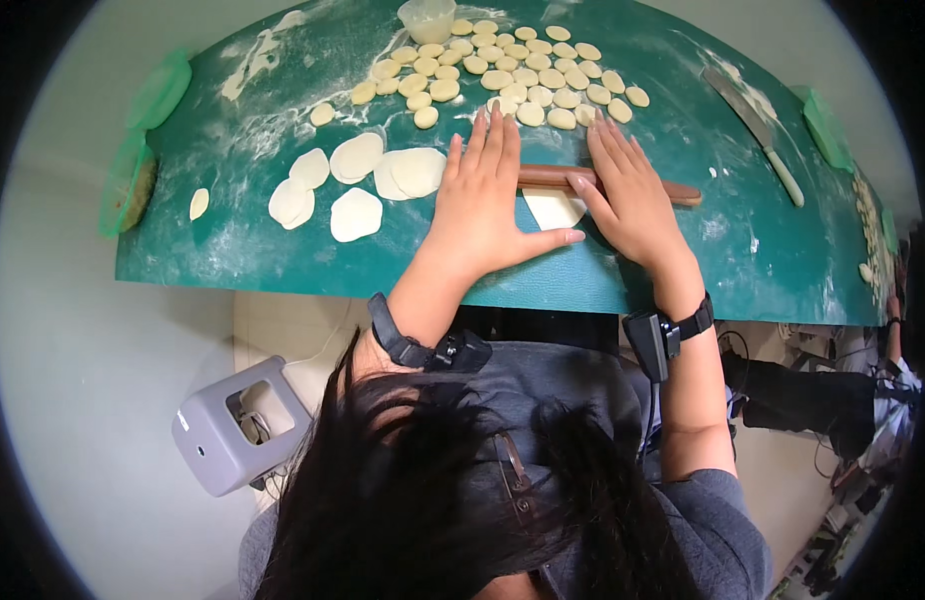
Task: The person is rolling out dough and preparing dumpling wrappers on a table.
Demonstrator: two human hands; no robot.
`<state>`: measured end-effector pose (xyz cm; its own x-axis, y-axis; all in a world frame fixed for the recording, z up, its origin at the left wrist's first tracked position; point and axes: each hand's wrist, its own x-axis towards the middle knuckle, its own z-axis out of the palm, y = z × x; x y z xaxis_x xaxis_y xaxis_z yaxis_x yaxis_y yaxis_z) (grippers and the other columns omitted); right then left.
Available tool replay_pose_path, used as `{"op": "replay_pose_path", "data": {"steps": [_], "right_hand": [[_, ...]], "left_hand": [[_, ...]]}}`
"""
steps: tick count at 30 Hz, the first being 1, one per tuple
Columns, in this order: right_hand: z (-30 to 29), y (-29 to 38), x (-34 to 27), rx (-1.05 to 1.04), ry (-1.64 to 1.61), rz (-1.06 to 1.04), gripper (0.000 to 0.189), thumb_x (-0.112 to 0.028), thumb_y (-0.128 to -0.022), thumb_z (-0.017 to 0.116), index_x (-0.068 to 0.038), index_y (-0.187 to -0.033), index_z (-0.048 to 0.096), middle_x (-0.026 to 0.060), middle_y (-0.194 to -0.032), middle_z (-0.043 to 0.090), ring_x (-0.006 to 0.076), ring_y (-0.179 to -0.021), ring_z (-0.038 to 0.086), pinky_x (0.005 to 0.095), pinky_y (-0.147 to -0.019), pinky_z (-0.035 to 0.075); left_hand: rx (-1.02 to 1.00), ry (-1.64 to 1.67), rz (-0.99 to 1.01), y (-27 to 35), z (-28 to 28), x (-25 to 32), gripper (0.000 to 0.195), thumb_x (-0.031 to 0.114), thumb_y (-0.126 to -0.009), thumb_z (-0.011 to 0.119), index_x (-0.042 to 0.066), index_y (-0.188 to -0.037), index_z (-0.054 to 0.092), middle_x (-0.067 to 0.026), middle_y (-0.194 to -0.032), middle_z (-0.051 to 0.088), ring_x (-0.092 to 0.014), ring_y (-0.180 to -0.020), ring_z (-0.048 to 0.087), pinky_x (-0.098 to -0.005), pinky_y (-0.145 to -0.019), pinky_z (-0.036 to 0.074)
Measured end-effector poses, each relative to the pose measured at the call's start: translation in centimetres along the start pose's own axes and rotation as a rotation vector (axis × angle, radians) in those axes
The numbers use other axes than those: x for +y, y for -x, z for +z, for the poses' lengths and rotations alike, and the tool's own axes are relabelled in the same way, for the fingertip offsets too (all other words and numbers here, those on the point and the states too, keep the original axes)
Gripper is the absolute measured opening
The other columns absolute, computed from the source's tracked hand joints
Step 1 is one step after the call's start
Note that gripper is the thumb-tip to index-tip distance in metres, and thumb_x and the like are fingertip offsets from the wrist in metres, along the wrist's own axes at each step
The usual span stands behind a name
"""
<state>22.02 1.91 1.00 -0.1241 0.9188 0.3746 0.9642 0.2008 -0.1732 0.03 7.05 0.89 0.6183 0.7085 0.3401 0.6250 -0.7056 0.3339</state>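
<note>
A brown wooden rolling pin (556,176) lies crosswise on the green table. My left hand (480,199) is flat over its left part, fingers spread and thumb out to the right. My right hand (629,199) rests palm down over the pin's right part, its fingers stretched forward. A sheet of dough (552,211) shows under the pin's near side between my hands; part of it is covered. Beside my left hand are thin rolled dough rounds (356,215), some overlapping. Beyond my fingertips many small flattened dough discs (537,79) are spread out.
Flour streaks the green tabletop (237,150). A translucent cup (428,22) stands at the far side. A knife with a pale handle (783,176) lies right. Green baskets (129,180) sit at the left edge. Below left is a grey plastic appliance (237,427). Another person (815,405) is at far right.
</note>
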Motion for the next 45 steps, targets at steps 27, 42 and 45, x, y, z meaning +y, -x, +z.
{"op": "replay_pose_path", "data": {"steps": [27,42,45], "right_hand": [[-8.1,5.3,2.9,0.260,-0.082,0.142,0.039,-0.014,-0.087,0.079,-0.005,-0.119,0.059,0.0133,-0.128,0.065,0.0356,-0.106,0.069,0.0413,-0.082,0.059],[-8.2,7.6,4.3,0.293,-0.063,0.213,0.040,-0.012,-0.087,0.078,-0.004,-0.121,0.059,0.0149,-0.128,0.064,0.0363,-0.107,0.068,0.0411,-0.084,0.058],[-8.3,7.9,4.4,0.298,-0.067,0.220,0.040,-0.012,-0.087,0.078,-0.003,-0.121,0.059,0.0147,-0.127,0.064,0.0367,-0.106,0.068,0.0412,-0.083,0.058]], "left_hand": [[-0.101,0.375,-0.336,-2.7,-0.1,0.9,0.078,0.040,-0.076,0.086,-0.004,-0.133,0.056,-0.0150,-0.104,0.070,-0.027,-0.097,0.068,-0.0388,-0.088,0.055],[-0.166,0.378,-0.389,-5.0,0.1,1.4,0.058,0.038,-0.076,0.084,0.001,-0.116,0.064,-0.0126,-0.091,0.071,-0.029,-0.088,0.071,-0.0399,-0.079,0.055],[-0.282,0.364,-0.396,-5.5,-0.7,1.7,0.055,0.038,-0.079,0.082,0.001,-0.115,0.062,-0.0173,-0.088,0.071,-0.034,-0.086,0.071,-0.0436,-0.078,0.055]]}}
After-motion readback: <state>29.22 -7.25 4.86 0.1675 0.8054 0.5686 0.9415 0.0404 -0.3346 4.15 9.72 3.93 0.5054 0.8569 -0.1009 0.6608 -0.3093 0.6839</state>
